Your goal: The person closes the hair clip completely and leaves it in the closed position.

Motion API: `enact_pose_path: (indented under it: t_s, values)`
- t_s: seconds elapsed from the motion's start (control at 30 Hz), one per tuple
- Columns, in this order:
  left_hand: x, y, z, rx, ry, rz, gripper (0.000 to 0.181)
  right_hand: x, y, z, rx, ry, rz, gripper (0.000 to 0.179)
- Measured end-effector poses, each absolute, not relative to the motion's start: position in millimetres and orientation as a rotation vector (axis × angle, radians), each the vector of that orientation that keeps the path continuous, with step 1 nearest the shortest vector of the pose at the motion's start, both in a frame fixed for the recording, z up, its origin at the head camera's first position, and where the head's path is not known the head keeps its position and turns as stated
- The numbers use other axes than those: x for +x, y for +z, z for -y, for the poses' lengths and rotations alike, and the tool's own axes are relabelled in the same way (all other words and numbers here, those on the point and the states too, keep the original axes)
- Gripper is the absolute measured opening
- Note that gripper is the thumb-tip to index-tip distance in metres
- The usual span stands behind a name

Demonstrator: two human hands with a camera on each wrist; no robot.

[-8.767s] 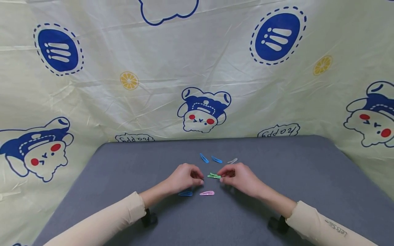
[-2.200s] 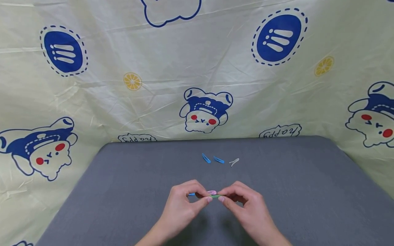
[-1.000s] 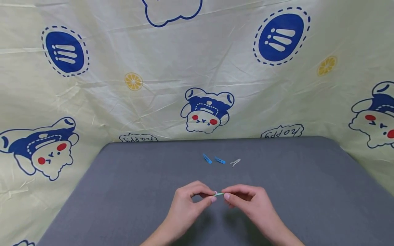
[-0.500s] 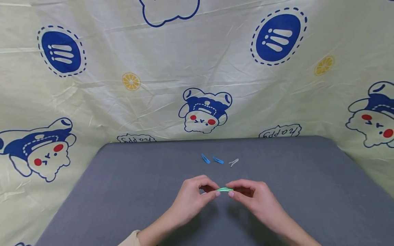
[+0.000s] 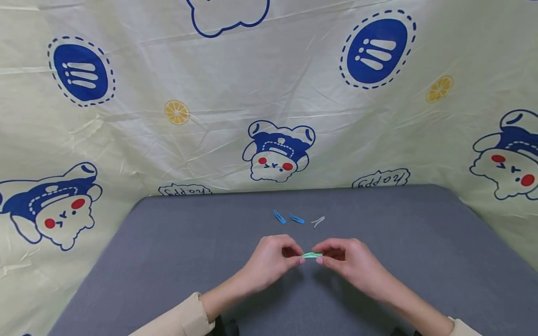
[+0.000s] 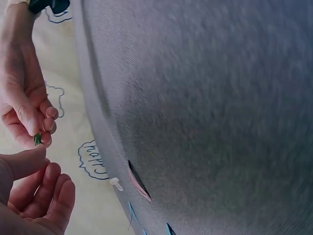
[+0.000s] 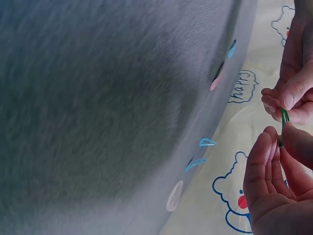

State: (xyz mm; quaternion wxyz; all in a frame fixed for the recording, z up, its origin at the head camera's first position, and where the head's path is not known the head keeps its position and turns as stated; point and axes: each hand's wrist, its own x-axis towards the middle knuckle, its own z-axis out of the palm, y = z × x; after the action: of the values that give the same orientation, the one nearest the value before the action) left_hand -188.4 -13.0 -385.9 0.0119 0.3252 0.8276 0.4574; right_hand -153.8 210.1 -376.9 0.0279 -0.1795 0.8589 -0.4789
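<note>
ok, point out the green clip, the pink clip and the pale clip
green clip [image 5: 312,255]: head view, middle of its exposed stretch
pink clip [image 6: 139,184]: left wrist view, about midway along its body
pale clip [image 5: 321,219]: head view, on its body near the joined end

The left hand [image 5: 269,262], earlier apart, now pinches the green clip [image 5: 312,255]. It now hides the pink clip [image 6: 138,185] from head view.
</note>
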Motion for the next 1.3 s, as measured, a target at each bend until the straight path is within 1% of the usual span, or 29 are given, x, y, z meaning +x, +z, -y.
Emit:
enact_pose_path:
  t_s: [0.17, 0.47, 1.0, 1.3]
  values:
    - [-194.7, -387.8, 7.7, 1.044, 1.342, -2.585, 0.006, -160.3, -378.5, -213.8, -0.594, -1.386, -2.665, 0.013]
    - [-206.7, -391.7, -0.1, 1.109, 1.227, -2.587, 0.005, -170.5, -381.3, -221.1, -0.630, -1.341, -2.652, 0.013]
    - [-227.4, -408.7, -3.3, 0.981, 1.176, -2.437, 0.008, -187.6, -400.5, -225.4, -0.658, -1.267, -2.627, 0.011]
    - [-229.7, -415.9, -8.7, 1.027, 1.098, -2.474, 0.011, -191.7, -409.3, -226.8, -0.672, -1.261, -2.612, 0.012]
